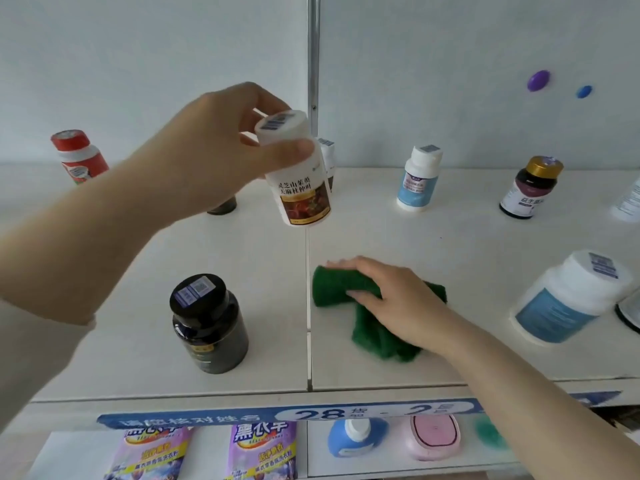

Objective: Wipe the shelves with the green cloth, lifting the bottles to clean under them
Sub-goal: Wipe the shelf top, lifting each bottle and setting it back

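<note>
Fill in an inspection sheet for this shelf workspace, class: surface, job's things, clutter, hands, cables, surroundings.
Surface: white shelf, two boards meeting at a seam.
Job's things: green cloth on the shelf right of the seam; white bottle lifted clear; black jar, red-capped bottle, blue-label bottle, gold-capped bottle standing.
Clutter: blue label strip on the front edge.
Hands: left hand grips the white bottle near its cap; right hand presses flat on the green cloth.
Cables: nothing seen.
Surroundings: white wall with purple magnet, blue magnet; purple bags and blue bottle on the lower shelf.
</note>
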### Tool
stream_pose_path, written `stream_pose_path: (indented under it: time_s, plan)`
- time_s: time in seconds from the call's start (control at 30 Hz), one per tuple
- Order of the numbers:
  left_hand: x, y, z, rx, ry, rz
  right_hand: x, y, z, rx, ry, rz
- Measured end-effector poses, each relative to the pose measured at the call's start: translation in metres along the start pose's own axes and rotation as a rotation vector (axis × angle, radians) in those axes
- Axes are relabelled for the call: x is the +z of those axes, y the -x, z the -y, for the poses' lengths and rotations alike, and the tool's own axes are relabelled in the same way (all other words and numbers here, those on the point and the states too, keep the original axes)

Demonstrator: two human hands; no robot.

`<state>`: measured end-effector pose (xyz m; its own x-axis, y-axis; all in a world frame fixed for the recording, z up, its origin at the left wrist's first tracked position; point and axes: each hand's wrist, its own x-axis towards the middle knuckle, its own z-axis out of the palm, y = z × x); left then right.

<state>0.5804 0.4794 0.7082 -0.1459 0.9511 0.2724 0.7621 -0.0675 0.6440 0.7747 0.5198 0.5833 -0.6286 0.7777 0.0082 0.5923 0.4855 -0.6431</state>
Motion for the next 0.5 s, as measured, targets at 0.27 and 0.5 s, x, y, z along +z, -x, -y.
stream_pose_path:
  time_s: [0.27, 0.5]
  plan:
    - [0.0, -0.001, 0.005, 0.018, 0.027, 0.026, -0.037, -0.027, -0.011, 0.035, -0.129, -0.312]
    - [-0.006, 0.005, 0.007, 0.013, 0.057, -0.023, 0.0, -0.066, -0.006, -0.014, 0.072, -0.082]
